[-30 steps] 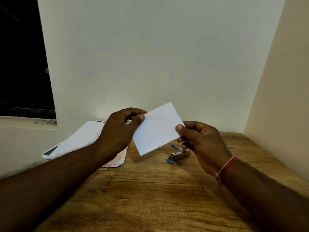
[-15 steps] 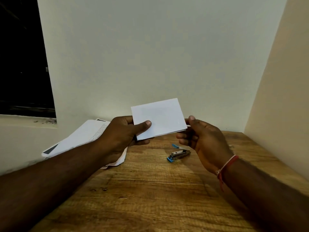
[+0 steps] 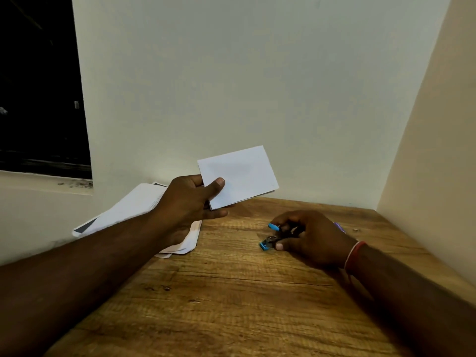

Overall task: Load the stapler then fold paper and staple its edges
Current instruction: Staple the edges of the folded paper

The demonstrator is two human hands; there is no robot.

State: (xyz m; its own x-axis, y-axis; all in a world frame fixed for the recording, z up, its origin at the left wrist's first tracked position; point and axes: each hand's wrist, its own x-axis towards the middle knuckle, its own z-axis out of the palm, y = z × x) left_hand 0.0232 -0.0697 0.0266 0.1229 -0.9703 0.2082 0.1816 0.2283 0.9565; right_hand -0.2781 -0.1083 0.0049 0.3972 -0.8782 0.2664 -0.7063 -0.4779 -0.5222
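A folded white paper [image 3: 242, 173] is held up above the wooden table [image 3: 231, 292], pinched at its lower left corner between the thumb and fingers of my left hand [image 3: 190, 202]. A small metal stapler with blue ends [image 3: 269, 242] lies on the table at centre right. My right hand [image 3: 306, 240] is down on it, fingers curled over its top and thumb against its near side. Most of the stapler is hidden under that hand.
A loose stack of white sheets [image 3: 134, 210] lies at the table's left rear, partly behind my left forearm. Walls close the table in at the back and right. A small purple object [image 3: 340, 227] peeks out behind my right hand.
My right hand let go of the folded paper and dropped to the stapler on the table. My left hand now holds the paper alone, turned flatter and slightly higher.
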